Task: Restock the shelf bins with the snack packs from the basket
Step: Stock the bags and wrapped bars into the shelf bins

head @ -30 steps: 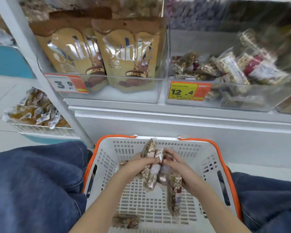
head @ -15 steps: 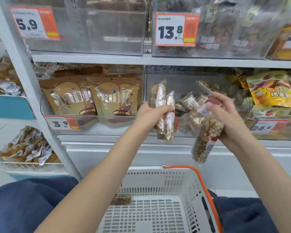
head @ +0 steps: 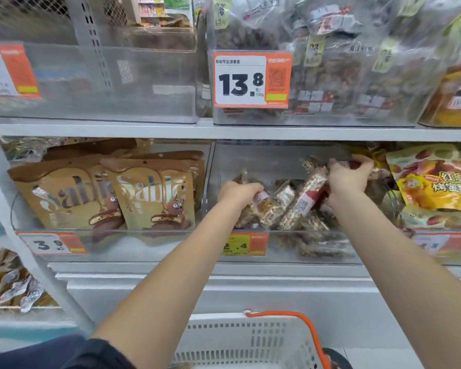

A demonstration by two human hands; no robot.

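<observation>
Both hands reach into the clear shelf bin [head: 250,155]. The left hand [head: 238,194] is curled around snack packs [head: 264,206], pressing them onto the pile inside. The right hand [head: 349,175], just beside it, grips more packs [head: 312,187] higher up. The white basket [head: 250,339] sits well below both hands.

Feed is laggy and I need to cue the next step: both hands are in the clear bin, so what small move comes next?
Probably let go: the left hand and right hand already hold their snack packs inside the clear bin, above the pile.
</observation>
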